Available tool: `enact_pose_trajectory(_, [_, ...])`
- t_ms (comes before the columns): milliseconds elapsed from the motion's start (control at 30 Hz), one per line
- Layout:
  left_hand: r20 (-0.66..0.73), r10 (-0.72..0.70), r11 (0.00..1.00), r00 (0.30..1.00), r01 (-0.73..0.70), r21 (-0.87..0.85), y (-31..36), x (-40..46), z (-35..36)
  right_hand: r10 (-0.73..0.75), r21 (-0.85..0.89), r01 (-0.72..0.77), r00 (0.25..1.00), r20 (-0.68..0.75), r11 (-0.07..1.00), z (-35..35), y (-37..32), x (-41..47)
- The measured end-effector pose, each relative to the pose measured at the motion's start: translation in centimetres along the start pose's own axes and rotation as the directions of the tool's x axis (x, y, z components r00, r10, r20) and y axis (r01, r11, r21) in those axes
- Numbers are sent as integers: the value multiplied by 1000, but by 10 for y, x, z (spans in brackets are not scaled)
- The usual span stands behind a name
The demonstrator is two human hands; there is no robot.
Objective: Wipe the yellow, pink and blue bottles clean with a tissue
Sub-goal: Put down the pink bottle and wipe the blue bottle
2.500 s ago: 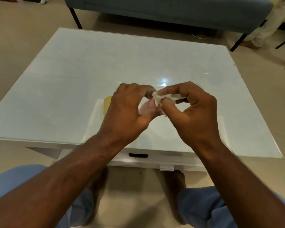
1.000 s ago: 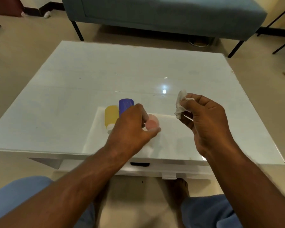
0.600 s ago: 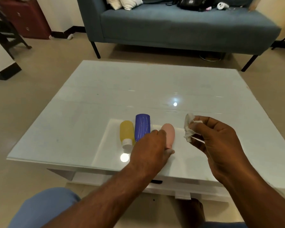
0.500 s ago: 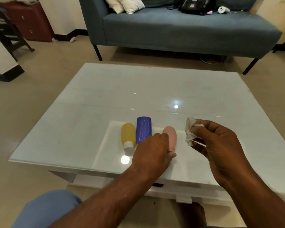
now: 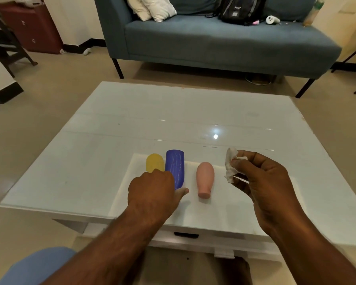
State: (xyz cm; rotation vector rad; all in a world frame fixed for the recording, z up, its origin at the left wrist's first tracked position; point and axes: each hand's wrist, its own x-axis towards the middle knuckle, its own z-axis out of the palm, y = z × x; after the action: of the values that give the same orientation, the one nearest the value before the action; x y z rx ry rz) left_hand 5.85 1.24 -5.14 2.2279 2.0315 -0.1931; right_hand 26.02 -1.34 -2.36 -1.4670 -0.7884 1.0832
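The left hand [image 5: 152, 192] reaches over the near ends of the yellow bottle [image 5: 154, 163] and the blue bottle [image 5: 175, 168], knuckles up, thumb stretched out toward the right; its fingers are hidden under the back of the hand, so whether they grasp either bottle cannot be told. The right hand [image 5: 263, 182] hovers above the table, pinching a crumpled white tissue [image 5: 231, 165] between thumb and fingertips, the remaining fingers curled beneath. The yellow and blue bottles lie on their sides, side by side and touching or nearly so, on a white sheet [image 5: 245, 204] near the front edge of the white glossy table [image 5: 132, 124]. The pink bottle [image 5: 205, 179] lies on the same sheet just to the right of the blue one, apart from it, its narrow neck pointing toward the person. Beyond the table stands a blue-grey sofa [image 5: 214, 42] carrying white cushions [image 5: 152, 7] and a black backpack [image 5: 240, 9].
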Motion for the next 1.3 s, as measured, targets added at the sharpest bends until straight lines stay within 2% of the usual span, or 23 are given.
enact_pose_trajectory(233, [67,5,996,998,1,-84,7,3,7,-2,-15,2,1000,-9,1000,-1,3,1])
enact_pose_trajectory(433, [-118,-30,975,993,4,-220,-8,4,-7,-11,26,11,1000,-19,1000,-3,2,1])
enact_pose_trajectory(533, [-252,-49,898,966,-68,-434,-17,7,-16,-23,54,26,999,-50,998,-3,2,2])
enact_pose_trajectory(633, [-268,-68,688,961,-149,-710,-15,10,-25,-108,36,111,990,-88,993,-2,1,1])
enact_pose_trajectory(767, [-231,-84,301,969,-196,-933,-7,12,-29,-308,-84,298,938,-160,951,-3,-3,-1])
enact_pose_trajectory(867, [-123,-88,-14,988,-125,-992,-2,14,-28,-402,-129,386,906,-136,914,-3,-5,-3])
enact_pose_trajectory(967, [9,-75,-329,997,-16,-944,2,17,-28,-495,-192,481,869,-28,855,-2,-5,-8])
enact_pose_trajectory(1033, [58,-61,-429,996,27,-903,2,18,-26,-544,-271,533,838,41,802,0,-3,-11])
enact_pose_trajectory(1100, [59,-47,-398,997,35,-917,4,17,-24,-582,-348,581,805,113,736,1,1,-12])
enact_pose_trajectory(1300, [-39,20,-56,999,-38,-998,19,5,-15,-614,-428,688,722,319,586,11,13,-14])
